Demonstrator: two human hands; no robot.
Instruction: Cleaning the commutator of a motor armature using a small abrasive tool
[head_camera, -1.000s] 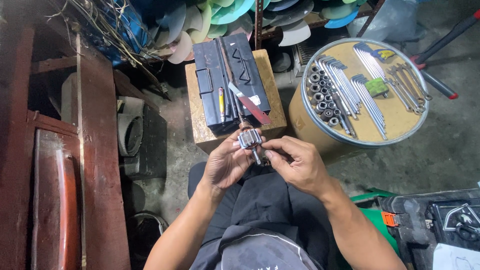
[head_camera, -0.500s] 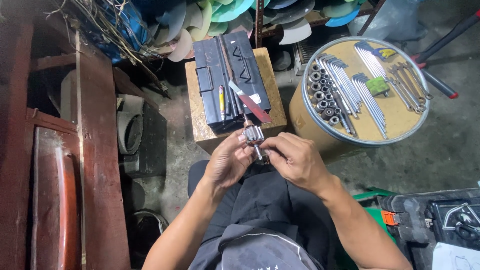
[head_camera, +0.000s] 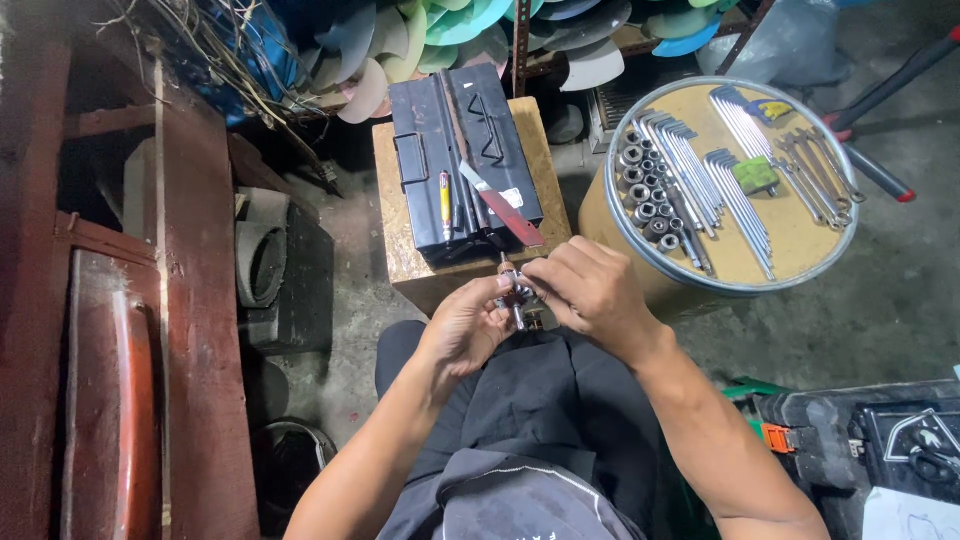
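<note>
holding a small metal motor part (head_camera: 516, 298) over the lap, a seated person works it with both hands just in front of a wooden block worktop (head_camera: 402, 262). the left hand (head_camera: 468, 330) cups and pinches the part from below, fingers curled round it, while the right hand (head_camera: 590, 292) closes on its upper end from the other side, fingertips pressed together as if turning or seating something; what sits between those fingertips is too small to tell. judging by the grip, the step in hand looks like fine fitting on the part's shaft, and the next move seems to call for a steady left hold and a small, careful twist from the right. a closed dark metal toolbox (head_camera: 462, 160) rests on the block with a red-handled blade (head_camera: 502, 206) lying on its lid. a round tray (head_camera: 846, 250) of sockets and hex keys stands well apart, near the right hand's side.
</note>
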